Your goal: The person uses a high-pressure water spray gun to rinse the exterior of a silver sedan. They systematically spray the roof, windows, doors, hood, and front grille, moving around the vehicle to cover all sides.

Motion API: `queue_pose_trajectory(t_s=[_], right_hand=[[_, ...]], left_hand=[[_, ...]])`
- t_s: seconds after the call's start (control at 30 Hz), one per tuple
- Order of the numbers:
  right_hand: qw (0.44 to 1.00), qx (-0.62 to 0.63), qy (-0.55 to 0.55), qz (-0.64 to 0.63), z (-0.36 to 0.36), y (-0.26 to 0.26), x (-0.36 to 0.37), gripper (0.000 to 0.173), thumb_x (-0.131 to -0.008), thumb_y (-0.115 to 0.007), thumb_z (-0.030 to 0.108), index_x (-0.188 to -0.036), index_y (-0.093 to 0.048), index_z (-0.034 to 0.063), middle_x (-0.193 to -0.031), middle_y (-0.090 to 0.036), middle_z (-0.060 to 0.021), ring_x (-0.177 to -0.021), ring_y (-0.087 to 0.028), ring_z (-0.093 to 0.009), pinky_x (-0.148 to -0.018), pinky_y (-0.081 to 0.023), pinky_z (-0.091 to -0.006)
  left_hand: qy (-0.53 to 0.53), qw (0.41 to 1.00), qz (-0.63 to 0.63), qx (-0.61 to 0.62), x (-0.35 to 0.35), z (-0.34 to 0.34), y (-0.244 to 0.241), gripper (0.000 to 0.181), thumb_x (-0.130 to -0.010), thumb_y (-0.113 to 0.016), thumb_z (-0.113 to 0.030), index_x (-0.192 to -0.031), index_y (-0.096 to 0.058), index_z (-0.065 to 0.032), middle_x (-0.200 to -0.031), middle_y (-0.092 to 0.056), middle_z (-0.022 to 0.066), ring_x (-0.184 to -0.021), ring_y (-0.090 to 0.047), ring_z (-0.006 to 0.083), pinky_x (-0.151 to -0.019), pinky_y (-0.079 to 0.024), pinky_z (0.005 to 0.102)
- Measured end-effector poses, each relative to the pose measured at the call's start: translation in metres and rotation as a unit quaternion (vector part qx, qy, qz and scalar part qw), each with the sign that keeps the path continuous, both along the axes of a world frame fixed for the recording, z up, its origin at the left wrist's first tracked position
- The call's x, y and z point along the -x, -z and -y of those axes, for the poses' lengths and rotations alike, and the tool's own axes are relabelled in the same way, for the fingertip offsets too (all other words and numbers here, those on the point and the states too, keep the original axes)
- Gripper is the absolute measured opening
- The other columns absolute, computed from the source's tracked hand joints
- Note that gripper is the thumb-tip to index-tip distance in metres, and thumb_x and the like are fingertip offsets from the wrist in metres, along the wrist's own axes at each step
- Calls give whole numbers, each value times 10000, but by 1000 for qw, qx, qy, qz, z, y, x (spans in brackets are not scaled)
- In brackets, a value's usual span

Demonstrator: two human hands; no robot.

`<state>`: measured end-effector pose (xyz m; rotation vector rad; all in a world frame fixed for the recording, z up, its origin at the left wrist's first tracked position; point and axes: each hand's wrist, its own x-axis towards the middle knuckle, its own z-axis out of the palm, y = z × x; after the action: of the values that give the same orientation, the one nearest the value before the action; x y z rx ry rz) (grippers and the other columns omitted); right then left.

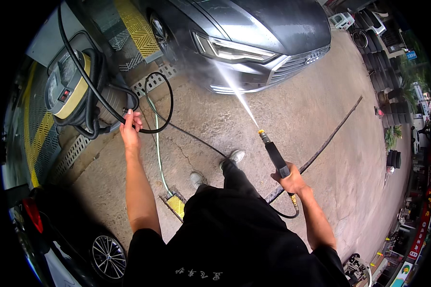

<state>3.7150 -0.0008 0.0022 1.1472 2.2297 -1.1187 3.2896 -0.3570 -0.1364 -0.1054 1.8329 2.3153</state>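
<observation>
My right hand [289, 178] grips a black pressure washer spray gun [276, 158] by its rear part. From its yellow nozzle [261, 131] a white water jet [239, 93] shoots toward the front bumper and headlight [235, 48] of a grey Audi car [251, 21]. Mist hangs around the bumper corner. At the left, my left hand [131, 123] holds a black hose [89, 84], thumb uppermost, and the hose curls in a loop beside it. A thin hose joins the brass fitting [293, 201] at the gun's rear and curves under my forearm.
A wet-dry vacuum [70, 86] wrapped in black hose stands at left. A dark car's wheel [109, 257] is at lower left. A pale green hose [158, 150] runs to a yellow floor grate [176, 205]. A long dark strip [330, 138] crosses the concrete. Stacked tires [377, 68] line the right.
</observation>
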Motion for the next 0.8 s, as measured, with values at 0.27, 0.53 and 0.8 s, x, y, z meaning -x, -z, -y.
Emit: queue_pose_trajectory(t_s=[0.27, 0.53, 0.8], right_hand=[[1000, 18, 11, -21, 32, 27, -53, 348, -847, -801, 254, -1016, -662, -17, -806, -670, -103, -787, -642, -215, -766, -524, -374], [943, 103, 313, -47, -84, 158, -154, 289, -853, -804, 180, -740, -562, 71, -595, -548, -36, -469, -510, -172, -461, -434, -366], [979, 121, 161, 5, -90, 146, -199, 267, -840, -810, 205, -869, -611, 30, -732, -641, -81, -625, -614, -204, -595, -513, -380]], left_hand=[[-31, 998, 45, 26, -62, 72, 41, 420, -999, -665, -424, -866, -685, -27, -663, -589, 32, -566, -511, 123, -559, -423, 283], [-79, 996, 17, 29, -100, 42, -2, 356, -1014, -658, -376, -960, -683, -26, -686, -529, -12, -532, -367, 90, -607, -419, 295], [-43, 999, -17, 3, -150, -47, -32, 341, -1029, -644, -346, -979, -678, -10, -687, -526, -2, -569, -411, 93, -580, -400, 279]])
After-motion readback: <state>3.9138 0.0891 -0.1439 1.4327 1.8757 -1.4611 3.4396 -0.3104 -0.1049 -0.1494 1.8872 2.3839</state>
